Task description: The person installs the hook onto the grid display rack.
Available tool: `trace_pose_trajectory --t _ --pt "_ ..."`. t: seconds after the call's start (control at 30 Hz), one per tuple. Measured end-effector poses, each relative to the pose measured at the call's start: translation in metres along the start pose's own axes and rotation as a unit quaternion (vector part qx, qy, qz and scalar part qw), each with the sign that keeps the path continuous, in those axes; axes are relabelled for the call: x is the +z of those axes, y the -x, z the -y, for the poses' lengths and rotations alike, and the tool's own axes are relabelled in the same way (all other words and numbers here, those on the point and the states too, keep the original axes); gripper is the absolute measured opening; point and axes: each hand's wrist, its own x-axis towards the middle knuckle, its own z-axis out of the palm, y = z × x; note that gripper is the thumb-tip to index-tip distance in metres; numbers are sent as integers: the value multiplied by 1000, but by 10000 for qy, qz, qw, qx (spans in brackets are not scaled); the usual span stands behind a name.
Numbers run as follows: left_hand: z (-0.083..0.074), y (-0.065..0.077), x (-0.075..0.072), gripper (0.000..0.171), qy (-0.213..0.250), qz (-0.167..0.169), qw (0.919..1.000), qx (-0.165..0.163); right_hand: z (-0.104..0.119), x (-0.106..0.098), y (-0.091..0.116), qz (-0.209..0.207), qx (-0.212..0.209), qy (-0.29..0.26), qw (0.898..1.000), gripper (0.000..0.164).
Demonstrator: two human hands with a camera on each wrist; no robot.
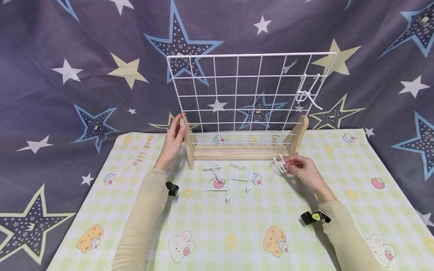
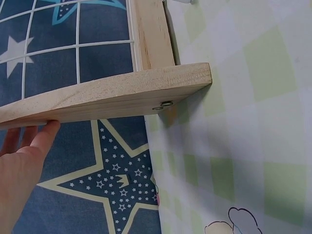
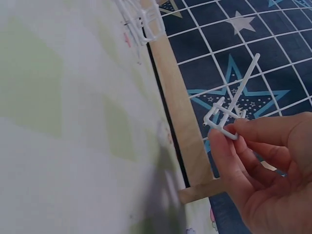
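Note:
My left hand [image 1: 173, 141] is at the left wooden side piece [image 1: 189, 148] of a stand that holds up a white wire grid panel [image 1: 225, 84]. In the left wrist view, my fingertips [image 2: 47, 132] touch the outer face of that wood. My right hand [image 1: 303, 169] pinches a white wire hook [image 1: 280, 164] between thumb and fingers, in front of the stand's right end. The right wrist view shows its straight prong [image 3: 246, 78] pointing away from my hand. Another white hook [image 1: 306, 94] hangs on the grid at the upper right.
Several loose white hooks [image 1: 228, 178] lie on the checked tablecloth [image 1: 210, 214] in front of the stand's wooden base bar [image 1: 240, 153]. The stand's right side piece [image 1: 299, 134] is near my right hand. A star-patterned cloth [image 1: 91, 37] hangs behind.

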Motion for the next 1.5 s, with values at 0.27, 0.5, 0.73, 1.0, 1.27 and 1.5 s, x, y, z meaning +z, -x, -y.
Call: trace_pose_trajectory --t 0.27,0.5,0.73,1.0,1.27,1.5 --pt "-8 2 2 45 -26 16 10000 3 13 1 -4 -228 -106 107 9996 21" --pt "-10 2 2 46 -135 20 9999 -40 24 3 -8 -414 -202 -170 9988 23" --pt "-12 3 2 46 -212 23 9998 -12 31 6 -12 -542 -270 -505 9969 24" --pt "-12 3 2 46 -303 -5 9995 -17 41 10 -19 -645 -385 -1133 9907 26" --pt "-12 3 2 46 -274 -6 9996 -25 52 12 -25 -764 -511 -1267 9877 24" --pt "-11 3 2 45 -215 -11 9998 -13 58 12 -30 -820 -654 -1475 9835 14"
